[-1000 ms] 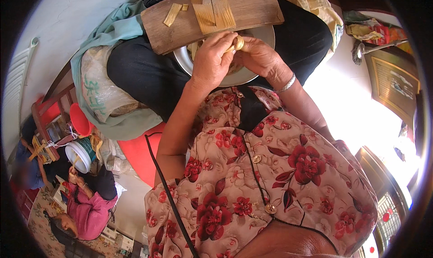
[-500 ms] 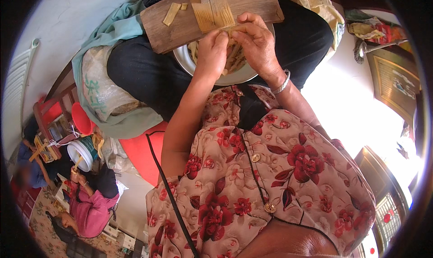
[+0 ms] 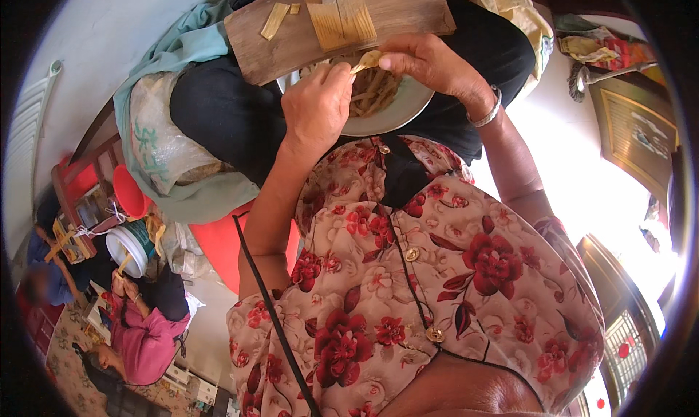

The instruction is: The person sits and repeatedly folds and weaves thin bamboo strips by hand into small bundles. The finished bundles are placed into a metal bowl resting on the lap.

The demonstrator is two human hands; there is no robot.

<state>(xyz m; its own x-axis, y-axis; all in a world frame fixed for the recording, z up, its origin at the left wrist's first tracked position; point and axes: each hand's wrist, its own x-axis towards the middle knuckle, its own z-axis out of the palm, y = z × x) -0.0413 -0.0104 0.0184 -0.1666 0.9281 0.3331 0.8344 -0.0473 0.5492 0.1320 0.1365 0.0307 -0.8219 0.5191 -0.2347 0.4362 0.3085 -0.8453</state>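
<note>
A soft, twisted pale-yellow strip [image 3: 368,60] stretches between my two hands, above a white bowl [image 3: 411,117]. My left hand [image 3: 319,104] is closed on its left end, with the fingers curled. My right hand [image 3: 431,61] pinches the other end between thumb and fingers. Inside the bowl lie several brownish-yellow strips [image 3: 375,95], partly hidden by my left hand. Beyond my hands, a wooden board [image 3: 411,13] spans the bowl's far side. A lighter slotted wooden block [image 3: 331,27] is fixed or resting across it; I cannot tell which.
Small flat yellow pieces [image 3: 275,21] lie on the board's left part. A pale sack [image 3: 156,136] and green cloth [image 3: 207,38] are by my left leg. At far left, a person in pink [image 3: 149,340] works beside a white bucket [image 3: 127,249]; another person [image 3: 47,268] sits beyond.
My hands have drawn apart, the right one moving rightward and the left one slightly left and nearer. The twisted strip now shows between them.
</note>
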